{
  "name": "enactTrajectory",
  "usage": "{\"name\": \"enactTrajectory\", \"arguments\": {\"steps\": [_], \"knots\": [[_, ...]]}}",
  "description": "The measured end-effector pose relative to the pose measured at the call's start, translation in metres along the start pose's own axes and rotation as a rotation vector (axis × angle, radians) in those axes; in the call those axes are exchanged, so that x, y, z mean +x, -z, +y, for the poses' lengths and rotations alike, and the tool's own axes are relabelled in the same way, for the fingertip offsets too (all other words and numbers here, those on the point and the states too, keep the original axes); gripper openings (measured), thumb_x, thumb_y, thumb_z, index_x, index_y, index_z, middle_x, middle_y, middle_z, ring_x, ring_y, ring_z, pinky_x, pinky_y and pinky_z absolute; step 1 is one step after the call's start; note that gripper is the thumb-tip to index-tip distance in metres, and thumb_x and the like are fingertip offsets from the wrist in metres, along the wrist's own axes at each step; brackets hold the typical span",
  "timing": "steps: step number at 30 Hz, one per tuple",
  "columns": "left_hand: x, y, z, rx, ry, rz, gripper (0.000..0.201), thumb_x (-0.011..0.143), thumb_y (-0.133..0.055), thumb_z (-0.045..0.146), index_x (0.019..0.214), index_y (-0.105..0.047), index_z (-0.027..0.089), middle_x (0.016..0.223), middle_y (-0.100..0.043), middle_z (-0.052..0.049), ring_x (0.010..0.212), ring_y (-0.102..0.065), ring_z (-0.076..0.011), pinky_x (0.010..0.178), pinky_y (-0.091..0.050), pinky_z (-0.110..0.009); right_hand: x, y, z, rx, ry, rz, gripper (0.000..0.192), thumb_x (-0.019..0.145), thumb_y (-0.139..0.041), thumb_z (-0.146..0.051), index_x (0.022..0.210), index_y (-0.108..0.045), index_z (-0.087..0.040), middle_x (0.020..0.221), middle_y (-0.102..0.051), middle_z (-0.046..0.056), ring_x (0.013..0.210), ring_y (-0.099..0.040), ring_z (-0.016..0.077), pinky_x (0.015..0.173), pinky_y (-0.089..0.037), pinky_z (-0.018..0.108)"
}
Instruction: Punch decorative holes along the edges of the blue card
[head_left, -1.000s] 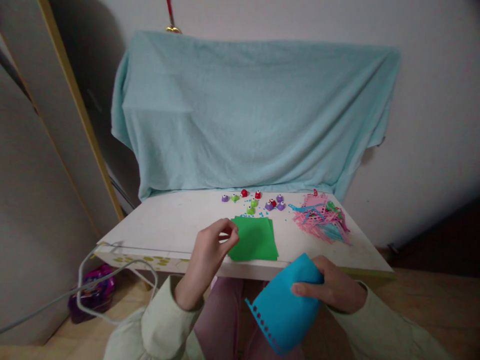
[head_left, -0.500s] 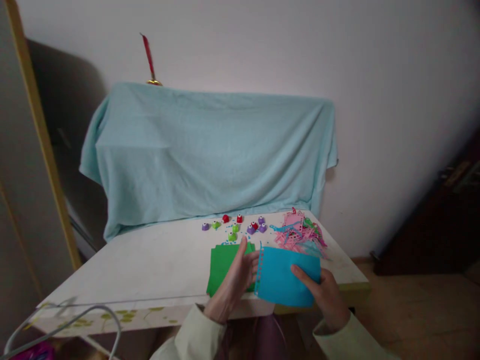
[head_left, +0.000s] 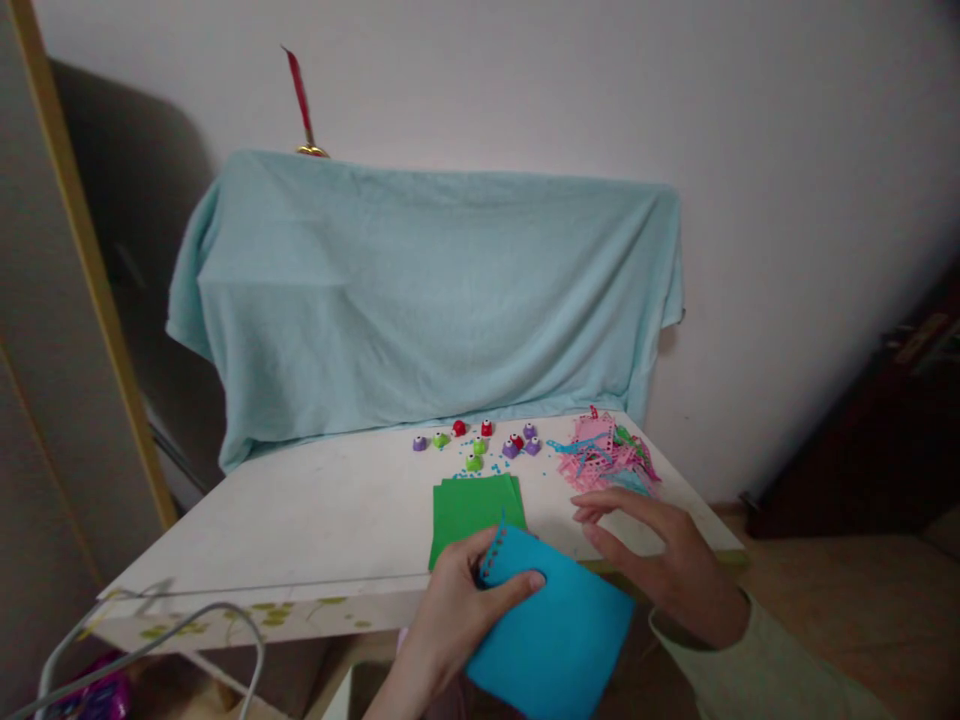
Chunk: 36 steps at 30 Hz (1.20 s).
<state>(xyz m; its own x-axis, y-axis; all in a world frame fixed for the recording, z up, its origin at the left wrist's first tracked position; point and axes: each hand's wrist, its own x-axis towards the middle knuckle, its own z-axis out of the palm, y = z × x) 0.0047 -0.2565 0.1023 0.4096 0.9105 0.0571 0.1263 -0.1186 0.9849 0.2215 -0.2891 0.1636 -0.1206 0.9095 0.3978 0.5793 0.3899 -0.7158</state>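
Observation:
My left hand (head_left: 476,605) grips a blue sheet of paper (head_left: 559,625) near its upper left, thumb on top and fingers beneath. A row of punched holes runs along the sheet's left edge, and the sheet is tilted in front of the table. To its right my right hand (head_left: 660,550) is raised, fingers apart, holding nothing. Green paper sheets (head_left: 472,505) lie stacked on the table just beyond my left hand. Whether the blue piece is one sheet or several, I cannot tell.
Several small red, green and purple hole punches (head_left: 473,462) with eyes stand at the back of the white table (head_left: 322,520), blue paper dots around them. A heap of pink, blue and green paper strips (head_left: 604,455) lies right. A light-blue cloth (head_left: 435,300) hangs behind.
The blue sheet has passed from my right hand to my left, dropping lower and turning clockwise. My right hand has let go and lifted away from it.

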Motion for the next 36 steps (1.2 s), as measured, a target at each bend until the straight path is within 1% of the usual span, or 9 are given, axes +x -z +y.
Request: {"name": "enactTrajectory", "arguments": {"steps": [2,4,6,8,13,22,26,31,36], "knots": [[-0.007,0.002,0.006,0.075,-0.053,0.008,0.033,0.079,-0.065,0.047,0.078,-0.059,0.015,0.07,-0.056,0.0,0.068,-0.05,-0.0144,0.059,-0.038,-0.022,0.008,0.003,-0.015,-0.088,0.097,-0.128,0.017,0.08,-0.061,-0.025,0.095,-0.068,-0.022,0.089,-0.07,0.004,0.084,-0.063,0.0194,0.083,-0.048,0.033],[-0.012,0.003,0.012,0.137,-0.068,0.005,0.032,0.084,-0.059,0.046,0.075,-0.057,0.015,0.068,-0.053,0.001,0.065,-0.047,-0.0133,0.057,-0.036,-0.021,0.013,-0.001,-0.025,-0.157,0.15,-0.228,0.014,0.078,-0.061,-0.021,0.09,-0.068,-0.021,0.082,-0.069,0.002,0.078,-0.062,0.0176,0.079,-0.047,0.031],[-0.017,0.004,0.017,0.203,-0.077,-0.001,0.033,0.086,-0.056,0.046,0.073,-0.056,0.015,0.065,-0.05,0.002,0.063,-0.044,-0.0124,0.055,-0.033,-0.021,0.015,-0.009,-0.031,-0.206,0.171,-0.289,0.011,0.077,-0.06,-0.019,0.086,-0.068,-0.021,0.078,-0.068,0.001,0.076,-0.061,0.0164,0.078,-0.045,0.03],[-0.022,0.006,0.021,0.263,-0.09,-0.016,0.034,0.088,-0.053,0.046,0.071,-0.055,0.016,0.062,-0.047,0.003,0.061,-0.043,-0.0117,0.053,-0.031,-0.022,0.016,-0.014,-0.033,-0.236,0.188,-0.316,0.009,0.077,-0.059,-0.017,0.081,-0.067,-0.021,0.076,-0.068,0.0,0.074,-0.06,0.0156,0.077,-0.044,0.029],[-0.027,0.009,0.027,0.345,-0.112,-0.032,0.036,0.092,-0.047,0.044,0.069,-0.055,0.016,0.06,-0.047,0.003,0.06,-0.043,-0.0111,0.054,-0.028,-0.023,0.015,-0.019,-0.033,-0.255,0.262,-0.308,0.01,0.075,-0.058,-0.011,0.073,-0.062,-0.019,0.071,-0.066,-0.001,0.07,-0.059,0.0143,0.074,-0.041,0.029],[-0.028,0.009,0.026,0.46,-0.138,0.024,0.034,0.091,-0.047,0.043,0.07,-0.059,0.018,0.061,-0.052,0.002,0.06,-0.046,-0.0127,0.055,-0.028,-0.024,0.015,-0.019,-0.029,-0.229,0.315,-0.296,0.012,0.072,-0.059,-0.009,0.075,-0.062,-0.02,0.072,-0.066,-0.003,0.069,-0.059,0.0131,0.074,-0.041,0.028],[-0.03,0.007,0.027,0.515,-0.164,0.075,0.031,0.09,-0.049,0.043,0.075,-0.062,0.02,0.067,-0.059,0.001,0.066,-0.05,-0.0145,0.06,-0.031,-0.025,0.014,-0.02,-0.026,-0.229,0.344,-0.309,0.012,0.073,-0.059,-0.009,0.074,-0.062,-0.02,0.07,-0.066,-0.003,0.068,-0.06,0.0126,0.072,-0.04,0.028],[-0.032,0.007,0.028,0.548,-0.181,0.044,0.034,0.091,-0.047,0.042,0.071,-0.061,0.019,0.062,-0.056,0.001,0.061,-0.051,-0.0134,0.058,-0.03,-0.026,0.013,-0.021,-0.024,-0.238,0.359,-0.313,0.01,0.072,-0.059,-0.01,0.074,-0.062,-0.02,0.069,-0.065,-0.004,0.068,-0.059,0.0123,0.072,-0.039,0.028],[-0.033,0.008,0.03,0.588,-0.202,0.04,0.032,0.091,-0.047,0.041,0.075,-0.063,0.02,0.065,-0.059,0.0,0.063,-0.052,-0.0145,0.06,-0.032,-0.027,0.011,-0.023,-0.02,-0.265,0.405,-0.309,0.008,0.072,-0.059,-0.011,0.071,-0.06,-0.02,0.066,-0.063,-0.004,0.064,-0.057,0.0109,0.072,-0.038,0.028]]}}
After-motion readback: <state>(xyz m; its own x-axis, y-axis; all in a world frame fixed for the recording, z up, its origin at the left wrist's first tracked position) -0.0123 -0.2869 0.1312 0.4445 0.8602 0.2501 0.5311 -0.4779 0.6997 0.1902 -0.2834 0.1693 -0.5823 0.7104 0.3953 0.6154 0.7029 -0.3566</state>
